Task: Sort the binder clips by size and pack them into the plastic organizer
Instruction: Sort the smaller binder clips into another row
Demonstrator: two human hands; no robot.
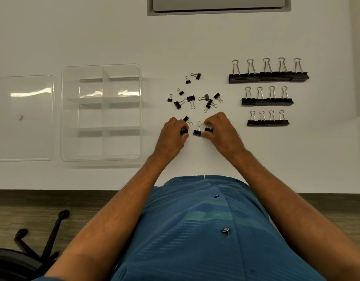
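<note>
Binder clips (pixel 195 98) lie loose mid-tabletop (pixel 114 37), right of the empty plastic organizer (pixel 101 112). Left grip (pixel 175 130) pinches one small clip (pixel 184 131); right grip (pixel 219 126) pinches another (pixel 208 130).

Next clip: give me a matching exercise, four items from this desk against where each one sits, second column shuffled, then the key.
Items
1. organizer
2. lid
3. row of five big clips
4. row of four smallest lined-up clips

Places
A. far left edge of view
B. right side, row nearest the person
C. just left of the loose clips, compartments empty
D. right side, row farthest from the person

Pairs: 1-C, 2-A, 3-D, 4-B
</note>
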